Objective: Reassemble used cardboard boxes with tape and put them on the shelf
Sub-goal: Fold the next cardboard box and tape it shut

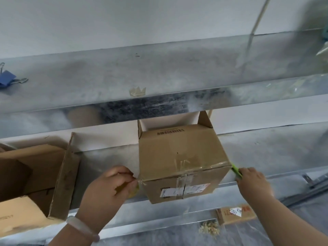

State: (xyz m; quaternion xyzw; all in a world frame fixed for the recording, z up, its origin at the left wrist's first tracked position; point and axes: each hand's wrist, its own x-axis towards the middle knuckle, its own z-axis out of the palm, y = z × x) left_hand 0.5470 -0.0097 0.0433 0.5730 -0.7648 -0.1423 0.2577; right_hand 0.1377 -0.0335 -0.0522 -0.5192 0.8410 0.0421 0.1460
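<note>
A brown cardboard box (179,157) lies on its side on the metal shelf (266,157), its taped bottom with white labels facing me and its open flaps toward the wall. Clear tape runs along its near top edge. My left hand (108,189) pinches the tape end at the box's left corner and holds a roll of clear tape (132,190) against the palm. My right hand (253,183) is at the box's right corner, gripping a green cutter (237,170) whose tip touches the tape there.
Open cardboard boxes (44,174) stand on the shelf at left. The upper shelf (159,71) carries a blue binder clip (7,79) and a tape scrap (137,91). On the floor below lie a flat cardboard piece (236,213) and shreds (209,229).
</note>
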